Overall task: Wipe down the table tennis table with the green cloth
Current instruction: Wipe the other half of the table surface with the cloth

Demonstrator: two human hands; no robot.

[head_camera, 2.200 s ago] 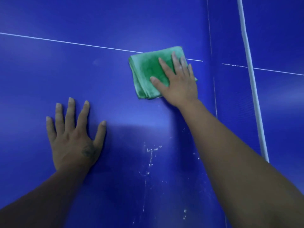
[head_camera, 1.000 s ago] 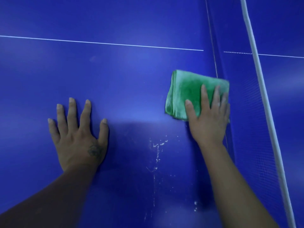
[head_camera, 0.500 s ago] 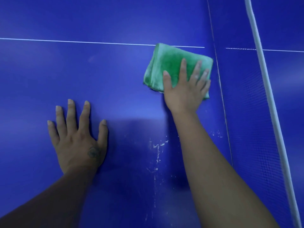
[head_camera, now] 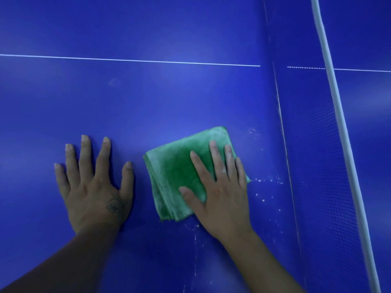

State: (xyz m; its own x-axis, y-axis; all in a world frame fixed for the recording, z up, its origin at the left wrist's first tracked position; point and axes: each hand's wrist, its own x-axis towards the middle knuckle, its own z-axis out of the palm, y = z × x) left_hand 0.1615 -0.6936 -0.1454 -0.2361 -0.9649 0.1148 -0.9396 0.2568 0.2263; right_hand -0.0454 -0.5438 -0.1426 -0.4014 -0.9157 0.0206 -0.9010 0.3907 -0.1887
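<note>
We find no words, numbers or brand names that we can read here. The small dark mark (head_camera: 114,206) on the back of the left hand (head_camera: 93,191) is too blurry for us to tell what it is.

Blue table (head_camera: 169,98) bears a folded green cloth (head_camera: 175,172) and white specks (head_camera: 264,180)
</note>
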